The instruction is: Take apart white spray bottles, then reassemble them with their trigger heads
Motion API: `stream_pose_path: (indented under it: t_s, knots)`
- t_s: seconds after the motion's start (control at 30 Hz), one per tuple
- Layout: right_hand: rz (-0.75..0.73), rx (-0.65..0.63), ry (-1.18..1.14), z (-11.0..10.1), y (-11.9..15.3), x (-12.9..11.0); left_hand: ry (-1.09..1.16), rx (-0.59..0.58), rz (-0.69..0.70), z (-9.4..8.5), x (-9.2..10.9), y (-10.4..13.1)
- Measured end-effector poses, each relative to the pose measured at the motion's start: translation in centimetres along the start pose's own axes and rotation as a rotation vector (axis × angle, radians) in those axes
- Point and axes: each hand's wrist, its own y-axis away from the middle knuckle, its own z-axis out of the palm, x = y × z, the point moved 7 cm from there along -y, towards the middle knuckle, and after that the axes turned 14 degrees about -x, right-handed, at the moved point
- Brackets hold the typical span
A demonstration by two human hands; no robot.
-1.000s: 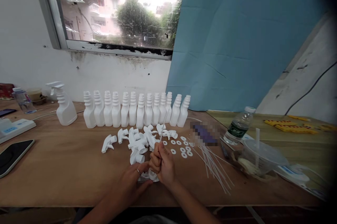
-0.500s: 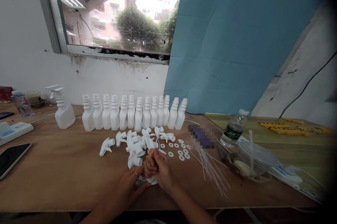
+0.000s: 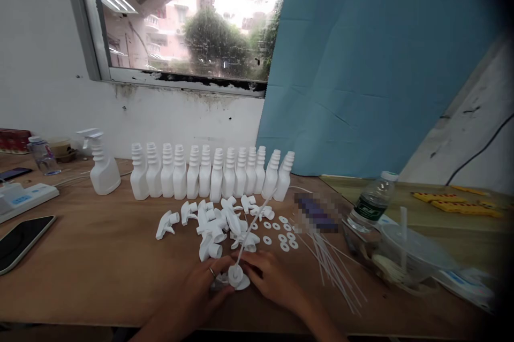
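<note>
And here, the white spray head [image 3: 236,276] sits low over the tabletop [image 3: 120,267], its thin pale tube slanting up; the left hand [image 3: 211,280] curls partly closed around it, the right hand [image 3: 267,275], loosely bent, beside it.

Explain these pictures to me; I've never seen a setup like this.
There is no robot here: these are a person's bare hands, and every picture comes from one camera worn on the head, looking forward and down.

On the table stand a row of open white bottles and, to the left, one spray bottle with its top on. Nearer lie loose spray tops, flat white rings and thin tubes.

The left hand holds a spray top with a tube rising from it. The right hand is close beside; whether it touches is unclear.
</note>
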Motion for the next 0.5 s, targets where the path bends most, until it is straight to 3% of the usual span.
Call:
stream_pose_path:
  t_s: [0.07,0.17,0.37,0.43,0.5]
  knots:
    - [-0.053,0.064,0.095,-0.2,0.0,-0.6,0.001,0.006,-0.005,-0.2,0.1,0.0]
    - [-0.096,0.216,0.209,-2.6,1.5,-1.1,0.005,-0.008,-0.022,-0.2,0.1,0.0]
    - [-0.062,0.502,0.487,-9.5,8.4,-0.6,0.042,0.014,-0.046,-0.1,-0.1,0.2]
    - [-0.009,0.589,0.558,-10.9,10.5,0.4,0.063,0.024,-0.065,-0.3,-0.1,0.4]
    - [0.036,0.581,0.626,-11.1,11.5,1.6,0.087,0.027,-0.096,-0.5,-0.1,0.5]
